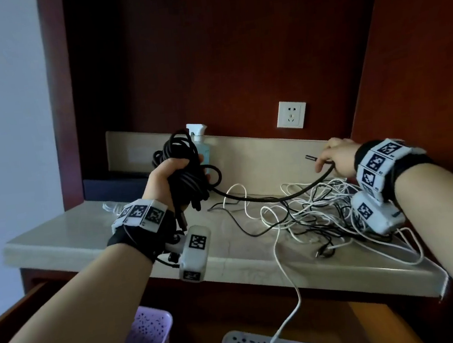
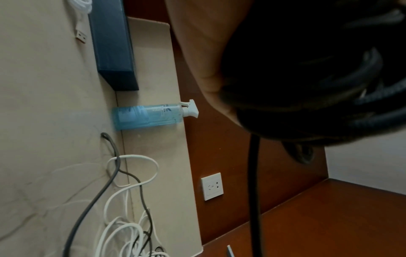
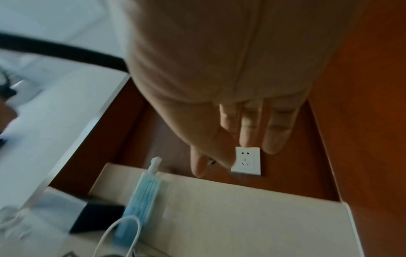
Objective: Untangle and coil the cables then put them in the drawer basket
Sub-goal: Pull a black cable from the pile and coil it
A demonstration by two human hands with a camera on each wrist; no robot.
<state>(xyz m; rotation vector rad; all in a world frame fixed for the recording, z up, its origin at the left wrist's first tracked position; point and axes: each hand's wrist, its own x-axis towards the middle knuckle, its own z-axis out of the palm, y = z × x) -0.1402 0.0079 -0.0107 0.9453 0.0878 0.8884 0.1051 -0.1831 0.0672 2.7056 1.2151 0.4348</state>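
With the left hand (image 1: 171, 171) clenching the black coil (image 1: 182, 159) and the right hand (image 1: 335, 157) pinching its free end (image 1: 312, 158), the slack (drooping between the hands) could snag the white tangle (image 1: 308, 213) beneath.

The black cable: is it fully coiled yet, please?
Not yet. The left hand grips the black cable coil; the right hand holds its uncoiled tail.

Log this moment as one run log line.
left hand: grips black coil | right hand: holds its free end | white cables: tangled on counter
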